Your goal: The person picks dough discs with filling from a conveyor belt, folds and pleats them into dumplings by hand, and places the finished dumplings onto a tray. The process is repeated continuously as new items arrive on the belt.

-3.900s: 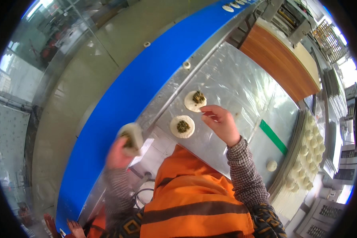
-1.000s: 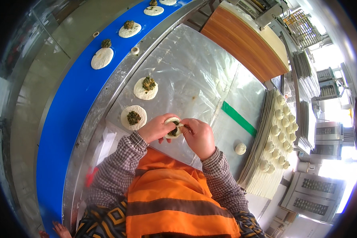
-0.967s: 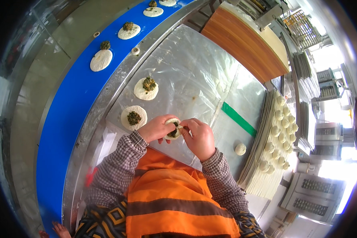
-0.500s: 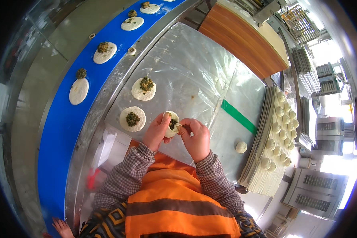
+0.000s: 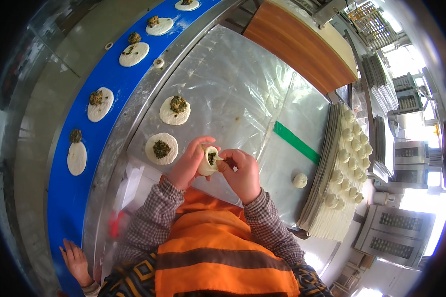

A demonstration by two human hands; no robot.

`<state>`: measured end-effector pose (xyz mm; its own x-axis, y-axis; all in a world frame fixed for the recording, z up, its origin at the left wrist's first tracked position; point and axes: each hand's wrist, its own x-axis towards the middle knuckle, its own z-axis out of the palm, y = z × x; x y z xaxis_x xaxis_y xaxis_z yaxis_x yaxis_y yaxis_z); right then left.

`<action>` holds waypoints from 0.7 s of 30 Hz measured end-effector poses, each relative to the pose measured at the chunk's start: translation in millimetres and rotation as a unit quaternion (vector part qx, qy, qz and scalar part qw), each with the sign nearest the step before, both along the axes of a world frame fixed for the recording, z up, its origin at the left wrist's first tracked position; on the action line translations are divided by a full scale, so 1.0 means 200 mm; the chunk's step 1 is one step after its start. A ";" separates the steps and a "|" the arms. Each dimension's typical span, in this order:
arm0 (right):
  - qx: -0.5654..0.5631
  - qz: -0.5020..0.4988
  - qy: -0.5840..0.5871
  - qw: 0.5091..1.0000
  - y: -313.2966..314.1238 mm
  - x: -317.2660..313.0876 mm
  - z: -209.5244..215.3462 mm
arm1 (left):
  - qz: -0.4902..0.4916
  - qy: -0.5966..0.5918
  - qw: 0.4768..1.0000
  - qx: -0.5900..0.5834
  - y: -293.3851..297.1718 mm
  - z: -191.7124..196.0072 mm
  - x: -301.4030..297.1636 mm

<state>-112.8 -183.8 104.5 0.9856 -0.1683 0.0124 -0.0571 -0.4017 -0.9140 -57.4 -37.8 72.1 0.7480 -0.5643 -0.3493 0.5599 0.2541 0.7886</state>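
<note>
My left hand [image 5: 187,164] cups a partly gathered filled bun [image 5: 204,167], with dark green filling showing through its opening. The thumb and fingers of my right hand [image 5: 243,174] pinch the dough rim on the bun's right side. Left of my hands, two flat dough rounds lie on the plastic-covered table [image 5: 218,79]: a nearer round [image 5: 151,144] and a farther round [image 5: 167,118], each topped with chopped green filling. Over to the right, a single closed bun [image 5: 300,180] sits on the table.
A blue conveyor belt [image 5: 67,213] on the left carries several dough rounds with filling clumps. Another person's hand [image 5: 77,262] is over its near end. Stacked trays [image 5: 319,198] on the right hold several closed buns. A green strip [image 5: 296,142] crosses the tabletop.
The bun's opening has narrowed, and my left thumb has lifted off the filling. Dough rounds on the belt have travelled nearer. The other person's hand has come farther into view.
</note>
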 end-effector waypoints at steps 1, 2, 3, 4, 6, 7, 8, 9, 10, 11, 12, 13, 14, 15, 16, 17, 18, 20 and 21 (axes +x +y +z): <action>-0.094 0.022 -0.057 0.994 0.00 0.00 0.00 | 0.011 -0.015 1.000 0.009 0.00 0.00 -0.01; -0.176 0.034 -0.117 0.977 0.01 0.00 0.01 | 0.026 0.007 0.999 0.023 0.01 0.00 -0.02; -0.203 0.041 -0.147 0.967 0.02 0.00 0.01 | 0.020 0.046 0.997 0.059 0.02 -0.01 -0.02; -0.093 0.015 -0.091 0.991 0.03 0.00 0.01 | 0.013 0.026 0.999 0.042 0.03 -0.01 0.00; 0.140 -0.038 0.046 0.988 0.04 0.01 0.02 | -0.022 0.057 0.996 0.065 0.05 -0.03 0.03; 0.157 -0.047 0.068 0.984 0.04 0.01 0.03 | -0.050 0.049 0.996 0.048 0.06 -0.03 0.05; 0.176 -0.041 0.081 0.980 0.04 0.01 0.04 | -0.089 0.057 0.993 0.044 0.07 -0.03 0.05; 0.188 -0.052 0.117 0.974 0.04 0.01 0.04 | -0.099 0.062 0.992 0.049 0.08 -0.03 0.06; 0.084 -0.007 0.027 0.996 0.03 0.01 0.05 | -0.105 0.025 0.994 0.032 0.08 -0.02 0.05; -0.027 0.022 -0.036 0.999 0.03 0.01 0.06 | -0.081 -0.011 0.996 0.025 0.08 -0.01 0.04; -0.136 0.041 -0.098 0.985 0.03 0.00 0.07 | -0.065 -0.046 0.997 0.000 0.09 0.00 0.03; -0.114 0.036 -0.080 0.990 0.03 0.00 0.08 | -0.068 -0.049 0.996 0.042 0.09 0.01 0.04; -0.091 0.025 -0.063 0.994 0.03 0.00 0.08 | -0.076 -0.050 0.994 0.066 0.09 0.02 0.04; -0.064 0.024 -0.055 0.996 0.03 0.00 0.08 | -0.102 -0.020 0.989 0.105 0.10 0.03 0.06; 0.037 0.003 -0.001 0.999 0.04 0.00 0.08 | -0.104 -0.052 0.988 0.104 0.10 0.03 0.07; 0.143 -0.011 0.046 0.989 0.04 0.01 0.08 | -0.126 -0.050 0.983 0.120 0.10 0.04 0.07; 0.250 -0.022 0.082 0.964 0.05 0.01 0.07 | -0.125 -0.032 0.979 0.157 0.10 0.04 0.08; 0.124 -0.017 0.039 0.991 0.05 0.01 0.07 | -0.095 -0.082 0.990 0.060 0.10 0.04 0.08; 0.059 -0.021 0.040 0.997 0.05 0.01 0.07 | -0.069 -0.107 0.992 -0.001 0.10 0.03 0.07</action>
<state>-110.2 -174.6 119.0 0.9749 -0.2046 -0.0882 -0.1459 -0.2871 -0.9467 -44.1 -17.7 79.1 0.7204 -0.6672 -0.1893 0.4094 0.1888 0.8926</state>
